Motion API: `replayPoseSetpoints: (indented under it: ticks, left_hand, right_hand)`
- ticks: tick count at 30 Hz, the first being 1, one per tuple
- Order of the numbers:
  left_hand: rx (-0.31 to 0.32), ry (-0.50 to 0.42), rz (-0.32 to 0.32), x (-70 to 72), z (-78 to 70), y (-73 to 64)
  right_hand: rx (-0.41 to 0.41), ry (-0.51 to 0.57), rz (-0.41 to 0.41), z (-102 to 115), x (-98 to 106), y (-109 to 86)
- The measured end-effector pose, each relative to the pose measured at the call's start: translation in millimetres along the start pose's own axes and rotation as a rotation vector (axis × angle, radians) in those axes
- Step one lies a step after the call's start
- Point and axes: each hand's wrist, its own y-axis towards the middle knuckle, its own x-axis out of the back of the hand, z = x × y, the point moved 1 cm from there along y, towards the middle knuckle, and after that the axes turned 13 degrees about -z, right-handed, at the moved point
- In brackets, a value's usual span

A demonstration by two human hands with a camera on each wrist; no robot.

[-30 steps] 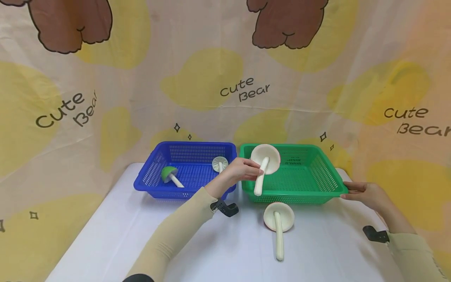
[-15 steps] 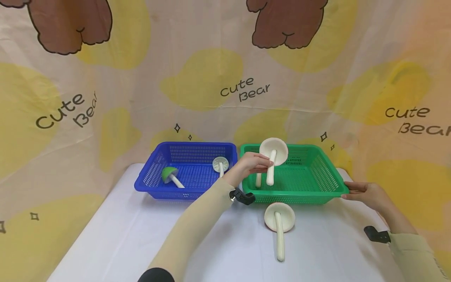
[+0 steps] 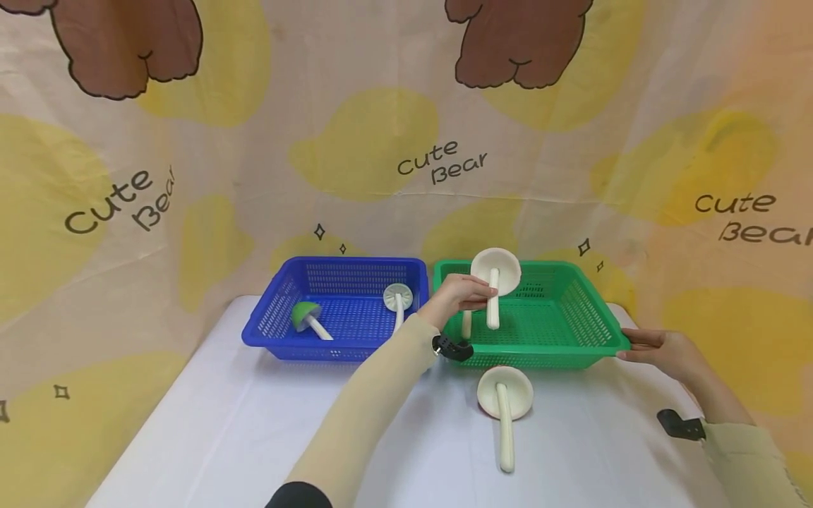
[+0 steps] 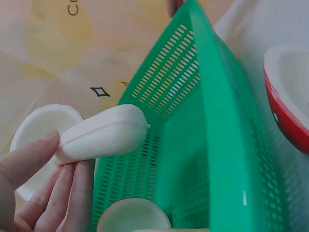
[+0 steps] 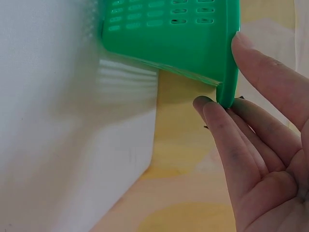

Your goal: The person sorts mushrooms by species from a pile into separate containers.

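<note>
My left hand (image 3: 459,296) pinches the white stem of a toy mushroom (image 3: 497,271) between thumb and fingers. The mushroom hangs over the green basket (image 3: 540,349), its pale cap underside facing me. Inside that basket, near its left end, another toy mushroom (image 4: 134,216) lies partly hidden behind the left hand. My right hand (image 3: 660,351) grips the basket's right rim, thumb on top and fingers beneath, as the right wrist view shows. A third toy mushroom (image 3: 504,423) with a red-edged cap lies on the table in front of the green basket, stem toward me.
To the left stands a blue basket (image 3: 330,346) with a green-capped toy mushroom (image 3: 307,315) and a pale-capped one (image 3: 398,299) in it. Both baskets rest on a white-covered table (image 3: 254,423). A printed curtain (image 3: 356,148) hangs right behind them.
My left hand has carried its mushroom to the right and slightly up over the green basket, uncovering the stem of the one inside. The right hand has stayed on the rim.
</note>
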Motion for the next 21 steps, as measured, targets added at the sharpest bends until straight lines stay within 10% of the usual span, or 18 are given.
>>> replayPoseSetpoints:
  ticks: [14,21]
  left_hand:
    - [-0.093,0.132,-0.057,2.2,16.9,-3.0]
    - [-0.136,0.085,0.030,6.4,13.9,-14.3]
  right_hand:
    - [-0.003,-0.022,0.001,2,0,-1.8]
    - [0.012,-0.011,-0.008,1,0,-1.5]
